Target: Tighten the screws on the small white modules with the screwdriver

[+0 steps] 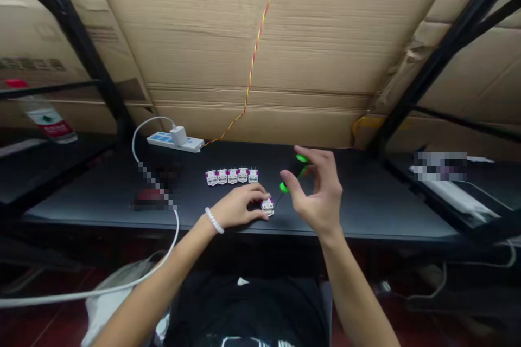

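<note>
My left hand [244, 206], with a white bracelet at the wrist, grips a small white and purple part [267, 206] between thumb and fingers on the black tabletop. In my right hand [319, 190] is a screwdriver [293, 172] with a black and green handle, its fingers closed around the grip. The thin shaft slants down to the left, and its tip is at or very near the right side of the held part; contact is too small to make out. Just beyond my left hand, several similar white and purple parts [232, 175] stand side by side in a row.
A white power strip [175, 141] with a plugged-in charger lies at the back left; its white cable [178, 222] loops over the front edge. A twisted red-yellow wire [253, 59] runs up the cardboard wall. Black shelf posts [431, 65] flank the table [378, 200]. A bottle [51, 119] stands left.
</note>
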Motion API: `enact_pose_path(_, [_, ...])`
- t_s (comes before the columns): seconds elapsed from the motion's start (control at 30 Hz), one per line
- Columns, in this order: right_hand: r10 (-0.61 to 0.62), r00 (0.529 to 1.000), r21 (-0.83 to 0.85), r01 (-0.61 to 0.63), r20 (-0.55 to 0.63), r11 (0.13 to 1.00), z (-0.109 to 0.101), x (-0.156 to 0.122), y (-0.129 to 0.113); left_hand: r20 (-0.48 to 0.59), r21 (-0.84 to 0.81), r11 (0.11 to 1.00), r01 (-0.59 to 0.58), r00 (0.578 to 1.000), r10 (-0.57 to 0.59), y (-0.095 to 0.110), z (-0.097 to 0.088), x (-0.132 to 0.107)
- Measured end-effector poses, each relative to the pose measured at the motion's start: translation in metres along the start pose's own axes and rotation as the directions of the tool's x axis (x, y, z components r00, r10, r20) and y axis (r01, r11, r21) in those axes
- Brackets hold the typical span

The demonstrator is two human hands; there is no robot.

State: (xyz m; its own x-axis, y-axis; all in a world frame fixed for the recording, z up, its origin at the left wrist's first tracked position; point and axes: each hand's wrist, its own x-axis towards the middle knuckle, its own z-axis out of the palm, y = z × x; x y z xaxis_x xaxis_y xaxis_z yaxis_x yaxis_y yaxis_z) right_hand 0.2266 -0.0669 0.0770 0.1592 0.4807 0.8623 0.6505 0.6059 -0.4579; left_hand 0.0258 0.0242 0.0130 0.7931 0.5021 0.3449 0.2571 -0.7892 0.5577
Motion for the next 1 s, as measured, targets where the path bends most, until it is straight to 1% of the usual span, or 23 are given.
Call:
enact_pose_path(0.13, [0.055,0.992,0.14,-0.071,0.113,0.988,-0.0012,-0.0007,0.0006,0.007,0.003,1.0,-0.002,1.0,0.002,-0.0002,-0.0003,0.0002])
enact_pose_path(0.17, [0.057,0.991,0.158,-0.076,0.123,0.985,-0.0014,-0.0007,0.0006,0.011,0.004,1.0,-0.002,1.0,0.001,-0.0003,-0.0004,0.0002])
enact_pose_path(0.23, [0.039,0.995,0.121,-0.05,0.091,0.991,-0.0014,-0.0003,0.0003,0.013,0.01,1.0,0.003,1.0,-0.003,-0.0004,-0.0004,0.0001])
enact_pose_path(0.3, [0.013,0.999,0.038,-0.015,0.038,0.999,-0.0009,0.0002,-0.0001,0.013,0.011,1.0,0.002,1.0,-0.002,-0.0004,-0.0004,0.0001])
enact_pose_path(0.37, [0.016,1.0,0.001,-0.016,0.016,1.0,-0.0004,0.0001,0.0001,0.011,0.007,1.0,0.001,1.0,-0.001,0.0,-0.0005,0.0001])
enact_pose_path(0.47, [0.062,0.996,0.081,-0.067,0.07,0.994,-0.001,-0.0012,0.0013,0.012,-0.004,1.0,0.0,1.0,0.0,0.0012,-0.0009,0.0001])
enact_pose_path(0.53, [0.056,0.993,0.129,-0.069,0.107,0.989,-0.0023,-0.0012,0.0012,0.013,-0.002,1.0,0.003,1.0,-0.003,0.0017,-0.001,0.0])
enact_pose_path(0.57, [0.039,0.994,0.122,-0.052,0.105,0.991,-0.003,-0.0006,0.0008,0.014,-0.002,1.0,0.003,1.0,-0.002,0.0018,-0.001,0.0])
enact_pose_path(0.67, [0.0,0.999,0.009,0.0,0.047,1.0,-0.004,0.0023,-0.0012,0.009,-0.001,1.0,-0.005,1.0,0.005,0.0009,-0.0003,0.0001])
enact_pose_path(0.73, [0.009,1.0,-0.051,-0.009,0.005,0.999,-0.0036,0.0034,-0.0018,0.005,-0.001,1.0,-0.004,1.0,0.004,0.0002,0.0002,0.0002])
enact_pose_path(0.8, [0.025,1.0,-0.033,-0.025,0.016,0.999,-0.0029,0.0029,-0.0013,0.003,0.0,1.0,-0.002,1.0,0.002,-0.0002,0.0003,0.0001])
enact_pose_path(0.93, [0.047,0.994,0.113,-0.057,0.095,0.992,-0.0028,0.0001,-0.0008,0.007,-0.001,1.0,0.003,1.0,-0.003,0.0003,-0.0004,0.0])
enact_pose_path(1.0, [0.034,0.995,0.1,-0.043,0.092,0.994,-0.0032,-0.0001,-0.0015,0.008,0.006,1.0,0.004,1.0,-0.004,0.0004,-0.0005,0.0001])
